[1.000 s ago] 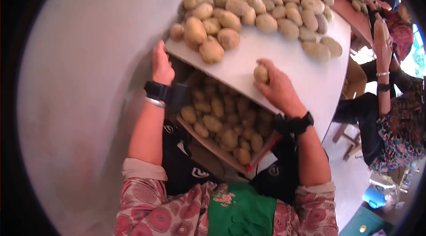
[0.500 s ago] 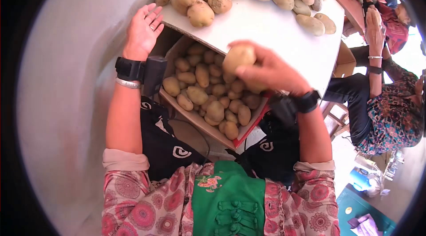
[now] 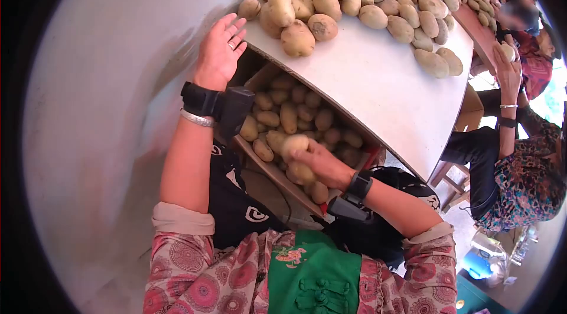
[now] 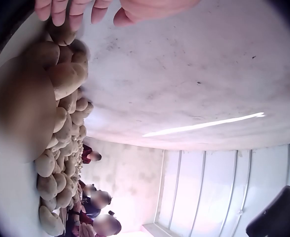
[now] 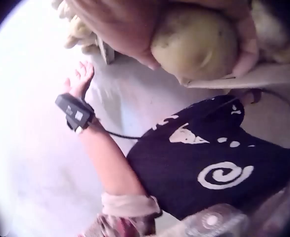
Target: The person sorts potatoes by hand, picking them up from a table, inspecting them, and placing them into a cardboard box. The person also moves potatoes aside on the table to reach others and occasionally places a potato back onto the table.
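Note:
A pale potato (image 3: 294,145) is gripped in my right hand (image 3: 323,163), low over the cardboard box (image 3: 270,170) of potatoes (image 3: 288,116). The right wrist view shows fingers curled round this potato (image 5: 194,47), with the box edge just below it. At the table's left corner my left hand (image 3: 220,57) is raised, palm showing and fingers extended, holding nothing. Its fingertips (image 4: 75,19) appear at the top of the left wrist view, close to the nearest potatoes of the heap.
A long heap of potatoes (image 3: 372,17) covers the far side of the white table (image 3: 378,83). The table edge overhangs the box. A wall (image 3: 118,77) stands on the left. Another person (image 3: 522,166) sits at the right, a hand raised with a potato.
My right hand has carried the potato from above the tabletop down and toward me, to the box. The left hand has turned from edge-on to palm showing, fingers spread.

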{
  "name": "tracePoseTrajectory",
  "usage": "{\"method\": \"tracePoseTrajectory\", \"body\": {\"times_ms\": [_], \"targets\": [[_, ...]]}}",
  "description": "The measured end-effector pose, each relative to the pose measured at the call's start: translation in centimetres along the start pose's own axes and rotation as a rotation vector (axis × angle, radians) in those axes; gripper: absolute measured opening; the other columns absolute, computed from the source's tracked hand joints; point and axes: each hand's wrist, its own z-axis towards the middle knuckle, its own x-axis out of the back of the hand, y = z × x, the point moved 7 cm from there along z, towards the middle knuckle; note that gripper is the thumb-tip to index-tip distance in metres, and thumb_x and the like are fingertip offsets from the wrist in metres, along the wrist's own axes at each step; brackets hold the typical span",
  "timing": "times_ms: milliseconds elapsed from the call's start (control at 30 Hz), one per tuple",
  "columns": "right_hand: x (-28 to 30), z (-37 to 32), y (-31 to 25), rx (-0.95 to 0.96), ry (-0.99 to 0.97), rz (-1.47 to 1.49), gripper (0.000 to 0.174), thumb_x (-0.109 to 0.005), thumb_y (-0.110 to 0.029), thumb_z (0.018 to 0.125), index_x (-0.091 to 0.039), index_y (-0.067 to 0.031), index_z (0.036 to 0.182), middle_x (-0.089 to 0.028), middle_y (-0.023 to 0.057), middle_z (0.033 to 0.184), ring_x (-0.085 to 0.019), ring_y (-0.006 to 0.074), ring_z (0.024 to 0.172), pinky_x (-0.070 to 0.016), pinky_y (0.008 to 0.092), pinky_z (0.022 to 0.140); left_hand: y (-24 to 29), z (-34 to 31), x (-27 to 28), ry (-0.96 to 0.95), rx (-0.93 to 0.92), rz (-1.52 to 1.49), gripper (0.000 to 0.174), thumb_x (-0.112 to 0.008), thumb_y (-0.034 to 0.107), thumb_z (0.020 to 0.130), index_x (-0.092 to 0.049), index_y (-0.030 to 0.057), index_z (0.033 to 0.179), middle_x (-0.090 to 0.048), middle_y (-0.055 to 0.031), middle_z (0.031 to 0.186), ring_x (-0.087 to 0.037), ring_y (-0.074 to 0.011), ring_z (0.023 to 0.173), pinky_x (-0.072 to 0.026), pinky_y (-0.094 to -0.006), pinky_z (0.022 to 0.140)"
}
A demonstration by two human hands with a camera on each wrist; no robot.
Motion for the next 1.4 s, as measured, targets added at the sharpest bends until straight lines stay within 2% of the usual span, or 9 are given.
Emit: {"method": "tracePoseTrajectory", "body": {"times_ms": [100,433,500,533,700,967,1067,1200,1400], "targets": [[-0.7,0.4,-2.0,-0.046,-0.02,0.231,0.037,-0.063,-0.025,0.088,-0.054,-0.0013,0.115,-0.06,0.005,0.104,-0.056,0.0114,0.09,-0.0476,0.0249,0.078,-0.2,-0.2,-0.6,-0.015,0.018,0.029,0.047,-0.047,0.033,0.094,-0.041,0.0093,0.134,-0.045,-0.0092,0.136,-0.041,-0.0235,0.122,-0.0305,-0.0375,0.102],[-2.4,-2.1,-2.1,-0.127,-0.245,-0.243,0.034,-0.065,-0.028,0.084,-0.063,-0.0023,0.108,-0.063,0.0046,0.101,-0.057,0.0134,0.097,-0.046,0.0253,0.085,-1.2,0.3,-0.4,-0.094,0.036,0.062,0.043,-0.049,0.033,0.094,-0.044,0.0105,0.131,-0.051,-0.0067,0.129,-0.048,-0.0194,0.113,-0.0361,-0.0339,0.096],[-3.7,-2.4,-3.1,0.064,-0.338,-0.856,0.032,-0.065,-0.023,0.079,-0.063,-0.0029,0.103,-0.062,0.0106,0.1,-0.059,0.0232,0.096,-0.0474,0.0317,0.084,-1.1,0.2,-0.4,-0.097,0.049,0.071,0.042,-0.05,0.031,0.094,-0.044,0.0106,0.13,-0.051,-0.0062,0.128,-0.048,-0.0192,0.112,-0.037,-0.033,0.094],[-4.1,-2.6,-3.4,0.393,-0.279,-1.076,0.028,-0.063,-0.014,0.071,-0.062,-0.0032,0.097,-0.058,0.0144,0.103,-0.057,0.0306,0.094,-0.0478,0.0379,0.08,-1.0,0.3,-0.4,-0.107,0.047,0.071,0.042,-0.05,0.031,0.094,-0.044,0.0106,0.13,-0.051,-0.0062,0.128,-0.048,-0.0192,0.112,-0.037,-0.033,0.094],[-1.8,-3.4,-6.5,0.545,0.362,-1.85,0.018,-0.059,-0.017,0.073,-0.063,-0.0082,0.088,-0.049,0.0145,0.114,-0.047,0.0295,0.102,-0.0399,0.0452,0.074,-1.5,0.0,-0.2,-0.332,0.025,0.064,0.047,-0.043,0.027,0.097,-0.036,0.0105,0.14,-0.042,-0.0085,0.139,-0.039,-0.0217,0.125,-0.0286,-0.0383,0.107],[-1.6,-1.5,-3.0,0.677,0.398,-1.708,0.021,-0.056,-0.018,0.077,-0.065,-0.0098,0.094,-0.056,0.0146,0.103,-0.052,0.029,0.101,-0.0353,0.0561,0.09,-3.8,4.1,1.6,-0.243,0.097,0.036,0.044,-0.043,0.033,0.096,-0.041,0.0155,0.136,-0.046,-0.0065,0.135,-0.042,-0.019,0.123,-0.0297,-0.0348,0.103],[-2.4,-1.9,-2.1,0.746,0.263,-1.693,0.007,-0.056,-0.016,0.075,-0.063,-0.0135,0.074,-0.054,0.0084,0.089,-0.053,0.0223,0.089,-0.0361,0.0515,0.084,-5.0,4.4,0.4,-0.22,0.113,0.05,0.042,-0.044,0.032,0.095,-0.043,0.0157,0.134,-0.047,-0.0055,0.134,-0.044,-0.0179,0.121,-0.0325,-0.0331,0.099],[-1.3,-2.1,-2.0,0.602,0.131,-1.82,0.014,-0.055,-0.017,0.078,-0.061,-0.0179,0.09,-0.056,0.0038,0.086,-0.056,0.0199,0.086,-0.0361,0.0458,0.081,-3.6,0.9,-2.7,-0.406,0.012,0.066,0.034,-0.046,0.025,0.095,-0.048,0.0126,0.127,-0.054,-0.0068,0.127,-0.052,-0.0196,0.112,-0.0405,-0.0329,0.089],[-1.0,-3.1,-6.5,0.577,0.106,-1.776,0.02,-0.057,-0.016,0.077,-0.059,-0.0135,0.097,-0.054,0.0064,0.093,-0.056,0.0209,0.091,-0.0376,0.0401,0.081,-2.1,1.2,-1.4,-0.047,-0.018,0.063,0.039,-0.058,0.021,0.087,-0.047,0.0134,0.123,-0.051,-0.0023,0.119,-0.047,-0.0167,0.105,-0.0363,-0.0335,0.09]]}}
